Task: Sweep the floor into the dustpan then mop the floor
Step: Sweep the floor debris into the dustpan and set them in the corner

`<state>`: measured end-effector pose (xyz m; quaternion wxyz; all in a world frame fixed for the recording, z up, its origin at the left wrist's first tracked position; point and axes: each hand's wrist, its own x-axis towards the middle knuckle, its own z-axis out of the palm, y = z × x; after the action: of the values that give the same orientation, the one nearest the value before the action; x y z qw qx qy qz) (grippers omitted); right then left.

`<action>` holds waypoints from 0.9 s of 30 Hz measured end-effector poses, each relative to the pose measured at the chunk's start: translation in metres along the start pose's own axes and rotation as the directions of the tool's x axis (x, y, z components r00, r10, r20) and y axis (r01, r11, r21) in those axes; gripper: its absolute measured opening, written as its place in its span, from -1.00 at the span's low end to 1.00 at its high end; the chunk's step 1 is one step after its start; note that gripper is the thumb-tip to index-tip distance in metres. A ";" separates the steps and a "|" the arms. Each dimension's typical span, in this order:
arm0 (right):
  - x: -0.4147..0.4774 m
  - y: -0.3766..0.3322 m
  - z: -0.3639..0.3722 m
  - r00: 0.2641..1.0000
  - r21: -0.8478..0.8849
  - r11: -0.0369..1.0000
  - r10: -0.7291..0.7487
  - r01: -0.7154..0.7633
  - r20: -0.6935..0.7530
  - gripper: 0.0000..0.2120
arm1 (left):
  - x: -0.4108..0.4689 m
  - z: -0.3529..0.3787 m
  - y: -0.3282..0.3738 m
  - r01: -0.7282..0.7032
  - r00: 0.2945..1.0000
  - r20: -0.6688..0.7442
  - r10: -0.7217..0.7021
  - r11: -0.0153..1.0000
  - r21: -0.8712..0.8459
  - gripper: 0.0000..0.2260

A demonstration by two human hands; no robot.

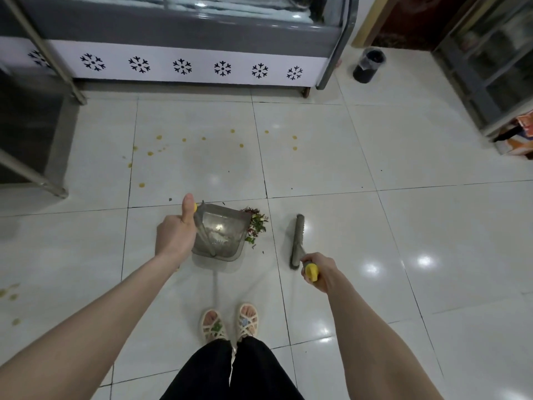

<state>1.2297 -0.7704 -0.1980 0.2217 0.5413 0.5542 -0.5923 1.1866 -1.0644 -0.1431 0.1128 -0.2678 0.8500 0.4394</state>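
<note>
Presently, left hand (175,235) grips dustpan (222,230) handle, right hand (317,269) grips broom (297,241), debris pile (256,226) touching the pan's mouth.

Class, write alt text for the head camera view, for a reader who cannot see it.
Looking down, a person's left hand holds a grey dustpan by its handle, and the right hand grips a broom, its head right of a pile of leafy scraps at the dustpan's edge. Yellow spots dot the white tiled floor before a display freezer.
</note>
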 end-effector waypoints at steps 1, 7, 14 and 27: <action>0.001 0.002 0.008 1.000 0.012 1.000 0.007 -0.007 0.011 -0.86 | 0.000 -0.002 -0.003 -0.004 1.000 0.000 0.004 1.000 -0.003 -0.24; -0.003 0.010 0.066 0.995 -0.021 1.000 0.003 -0.001 0.104 -0.85 | 0.006 -0.015 -0.016 0.016 1.000 0.005 -0.016 1.000 -0.014 -0.23; -0.017 -0.014 0.086 0.987 0.034 0.999 -0.036 0.031 0.157 -0.94 | 0.018 -0.030 -0.014 0.040 0.999 0.036 -0.038 0.998 -0.043 -0.25; -0.010 -0.101 0.052 0.982 -0.066 0.994 -0.079 0.092 0.170 -0.94 | 0.047 -0.017 0.047 0.019 1.000 -0.014 -0.020 1.000 -0.023 -0.28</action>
<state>1.1251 -0.7916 -0.1573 0.2614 0.4570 0.5777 -0.6238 1.1217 -1.0728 -0.1210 0.1078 -0.2805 0.8431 0.4460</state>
